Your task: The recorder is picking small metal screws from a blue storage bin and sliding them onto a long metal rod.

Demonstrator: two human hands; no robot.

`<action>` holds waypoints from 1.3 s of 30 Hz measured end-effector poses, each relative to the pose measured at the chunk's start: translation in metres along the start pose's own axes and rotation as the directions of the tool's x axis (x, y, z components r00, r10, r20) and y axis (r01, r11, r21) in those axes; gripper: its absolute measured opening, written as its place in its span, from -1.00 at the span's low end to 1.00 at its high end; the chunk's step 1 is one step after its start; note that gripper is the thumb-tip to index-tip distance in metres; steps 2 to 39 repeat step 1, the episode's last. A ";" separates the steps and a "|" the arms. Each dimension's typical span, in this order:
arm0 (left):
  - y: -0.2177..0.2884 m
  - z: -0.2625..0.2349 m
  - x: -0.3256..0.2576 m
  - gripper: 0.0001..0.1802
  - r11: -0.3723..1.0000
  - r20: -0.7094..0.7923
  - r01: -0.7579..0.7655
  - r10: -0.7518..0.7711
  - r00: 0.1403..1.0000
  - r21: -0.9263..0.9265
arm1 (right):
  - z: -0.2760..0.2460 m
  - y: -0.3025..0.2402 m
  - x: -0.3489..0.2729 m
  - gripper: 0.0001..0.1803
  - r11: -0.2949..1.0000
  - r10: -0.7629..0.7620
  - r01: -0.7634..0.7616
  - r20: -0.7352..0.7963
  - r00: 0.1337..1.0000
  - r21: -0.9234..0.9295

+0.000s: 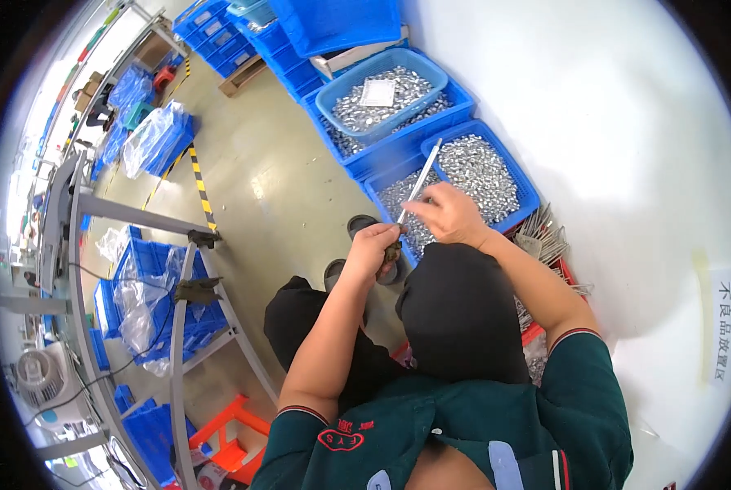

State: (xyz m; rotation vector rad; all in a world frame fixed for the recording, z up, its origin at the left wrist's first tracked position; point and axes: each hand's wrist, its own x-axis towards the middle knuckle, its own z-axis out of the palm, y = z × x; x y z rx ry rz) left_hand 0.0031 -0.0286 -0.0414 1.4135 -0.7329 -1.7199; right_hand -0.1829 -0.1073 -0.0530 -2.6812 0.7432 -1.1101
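A slim silvery metal rod (423,177) slants up and away over the blue crates. My left hand (371,251) is closed round its lower end. A crumpled dark brownish piece (393,251), perhaps cloth, shows beside those fingers. My right hand (451,214) has its fingers curled in against the rod, just above the left hand; the fingertips are slightly blurred. Beyond the hands, a blue crate (531,194) holds many small shiny metal parts (478,173). More such parts lie in the lighter blue basin (326,104) behind it, with a white slip (377,92) on top.
Many thin metal rods (543,238) lie right of my right forearm, by a red container (534,333). A white wall (627,122) borders the right. To the left stand a grey metal frame (149,216) and blue crates with clear plastic (140,298). An orange stool (233,437) is lower left.
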 end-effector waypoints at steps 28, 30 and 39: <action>-0.002 0.008 0.008 -0.73 1.000 -0.004 0.008 -0.008 1.000 -0.022 | 0.002 0.005 -0.004 -0.60 0.999 -0.029 0.028 0.037 0.999 0.021; -0.002 0.008 0.008 -0.73 1.000 -0.004 0.008 -0.008 1.000 -0.022 | 0.002 0.005 -0.004 -0.60 0.999 -0.029 0.028 0.037 0.999 0.021; -0.002 0.008 0.008 -0.73 1.000 -0.004 0.008 -0.008 1.000 -0.022 | 0.002 0.005 -0.004 -0.60 0.999 -0.029 0.028 0.037 0.999 0.021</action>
